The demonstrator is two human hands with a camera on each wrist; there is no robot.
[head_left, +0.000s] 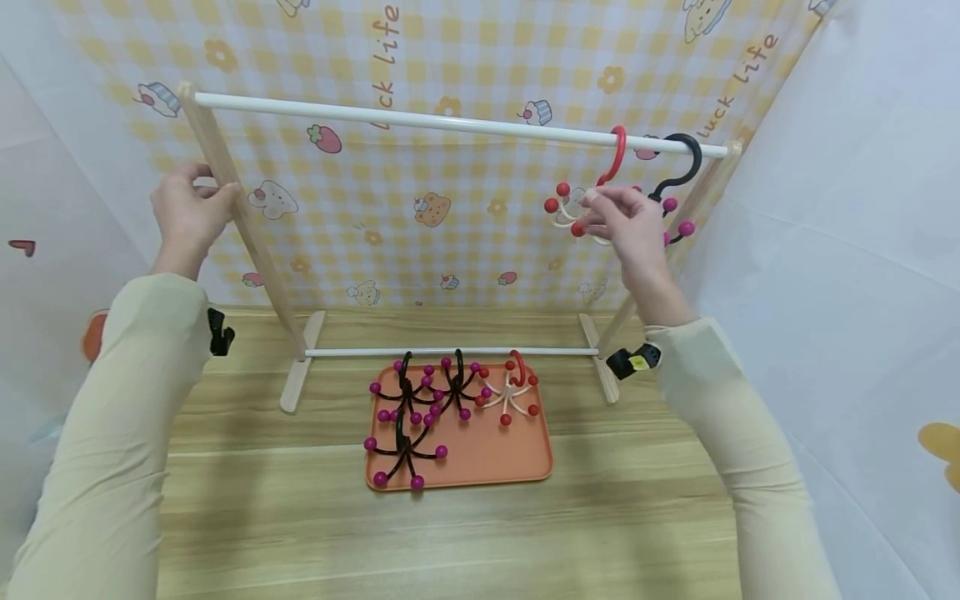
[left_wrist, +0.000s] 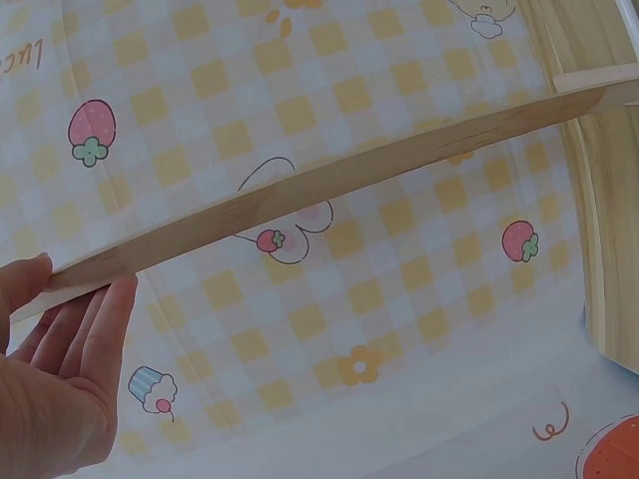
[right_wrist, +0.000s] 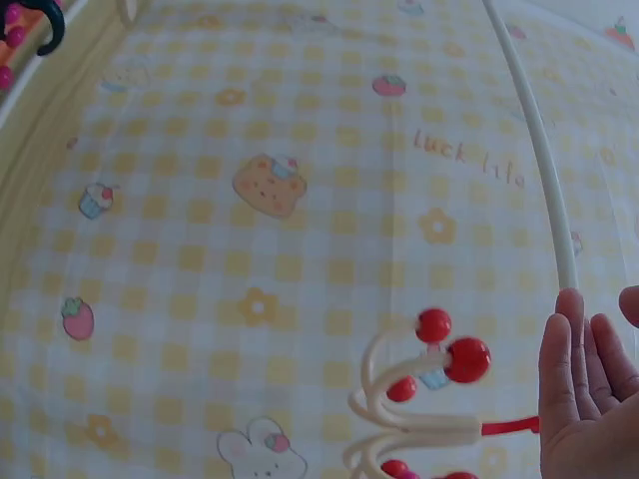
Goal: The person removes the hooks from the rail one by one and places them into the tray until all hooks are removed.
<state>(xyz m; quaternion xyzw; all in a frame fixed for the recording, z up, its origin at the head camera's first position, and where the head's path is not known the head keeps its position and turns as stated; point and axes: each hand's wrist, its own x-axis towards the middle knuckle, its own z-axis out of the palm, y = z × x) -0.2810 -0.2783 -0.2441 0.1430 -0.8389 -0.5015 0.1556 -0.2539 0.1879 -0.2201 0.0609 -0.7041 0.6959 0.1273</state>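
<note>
Hanger [right_wrist: 434, 431] with cream arms, red balls and a red hook hangs from the white upper rail [head_left: 450, 123], right beside the fingertips of the right hand [head_left: 628, 223] and partly hidden by them in the head view. That hand has its fingers extended and its thumb apart from them; the right wrist view shows the red hook running behind its edge, so whether skin touches the hook I cannot tell. Well away from this hanger, at the other end of the rack, the left hand [head_left: 191, 204] grips the wooden left post [head_left: 255, 242] between thumb and fingers, a little below the upper rail. The 2 hands are thus far apart, with most of the rail's length between them. On the other side of the right hand, 1 black-hooked hanger [head_left: 699, 158] with magenta balls hangs near the right post [head_left: 701, 196]. Below and between the hands, an orange tray [head_left: 495, 458] on the wooden table [head_left: 480, 542] bears 3 black hangers [head_left: 406, 447] with magenta balls and 1 cream hanger [head_left: 510, 388] with red balls, just in front of the lower rail [head_left: 352, 352].
</note>
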